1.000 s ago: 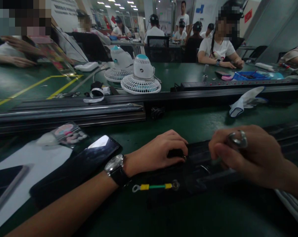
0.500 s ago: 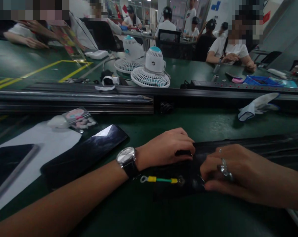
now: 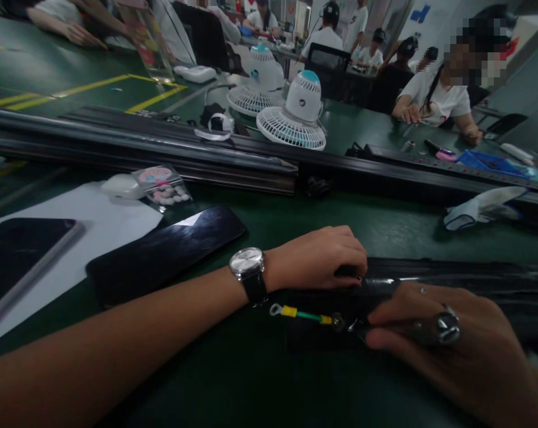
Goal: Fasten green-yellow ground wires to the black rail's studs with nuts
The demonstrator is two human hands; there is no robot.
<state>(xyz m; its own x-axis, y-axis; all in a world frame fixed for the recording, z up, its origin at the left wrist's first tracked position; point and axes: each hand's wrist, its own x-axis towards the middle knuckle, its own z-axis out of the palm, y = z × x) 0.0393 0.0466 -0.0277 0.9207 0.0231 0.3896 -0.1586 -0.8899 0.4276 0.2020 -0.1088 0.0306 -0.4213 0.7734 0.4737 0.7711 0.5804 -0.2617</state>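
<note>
Fingers of left hand [image 3: 317, 258] curled over the end of a long black strip [image 3: 451, 279], gripping it; right hand [image 3: 433, 333] (ring on one finger) closed flat on the same strip, thumb pressing its near edge. Strip lies on green table [image 3: 376, 226], running toward 3 o'clock. Green-yellow wire [image 3: 302, 314] at 6 o'clock of left hand. Dark phone [image 3: 166, 252] at 9 o'clock.

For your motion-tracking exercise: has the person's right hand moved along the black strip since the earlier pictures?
Yes. The right hand has dropped from above the black strip onto its near edge, closer to the green-yellow wire.
</note>
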